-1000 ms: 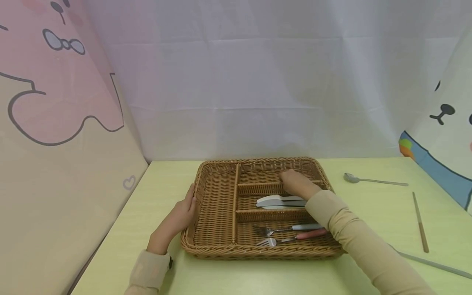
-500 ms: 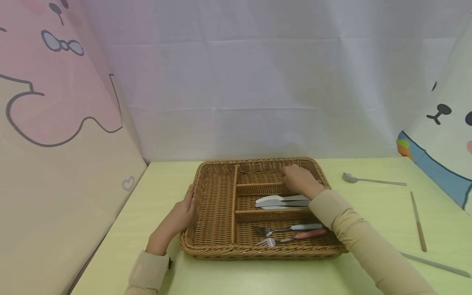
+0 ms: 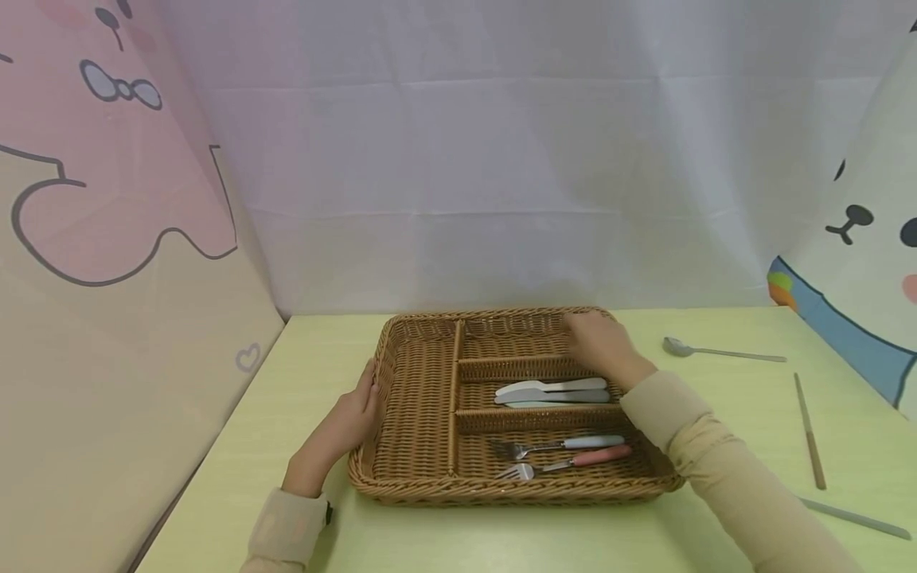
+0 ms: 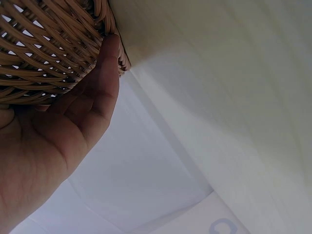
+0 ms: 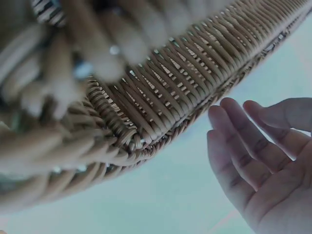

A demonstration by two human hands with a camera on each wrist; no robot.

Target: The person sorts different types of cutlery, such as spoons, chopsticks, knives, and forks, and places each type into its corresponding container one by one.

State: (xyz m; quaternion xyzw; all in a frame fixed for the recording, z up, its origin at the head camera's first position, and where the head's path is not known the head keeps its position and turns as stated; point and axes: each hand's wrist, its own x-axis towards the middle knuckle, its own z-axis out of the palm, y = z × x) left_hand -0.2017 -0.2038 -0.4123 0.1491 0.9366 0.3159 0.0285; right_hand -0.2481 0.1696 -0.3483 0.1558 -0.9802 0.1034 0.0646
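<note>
A brown wicker cutlery tray [image 3: 418, 398] with compartments sits on the table. My left hand [image 3: 351, 415] rests along its left outer wall; in the left wrist view the fingers of this hand [image 4: 73, 126] lie fairly straight against the wicker. Over the tray's back right compartment is my right hand [image 3: 602, 344]. The right wrist view has this hand [image 5: 265, 161] with fingers loosely extended, nothing between them, close to the woven wall. Several table knives [image 3: 552, 390] lie in the middle compartment. Up front are a blue-handled fork [image 3: 591, 442] and a pink-handled fork [image 3: 600, 456].
To the tray's right on the yellow table [image 3: 286, 382] lie a long-handled spoon [image 3: 723, 351], a thin brown-handled utensil [image 3: 811, 434] and a grey utensil [image 3: 856, 516] partly behind the right sleeve. A white curtain [image 3: 444, 199] hangs behind, with printed panels on both sides.
My right hand has shifted to the right and slightly back over the rear compartment, uncovering the knife handles and fork handles. The left hand keeps its place on the tray.
</note>
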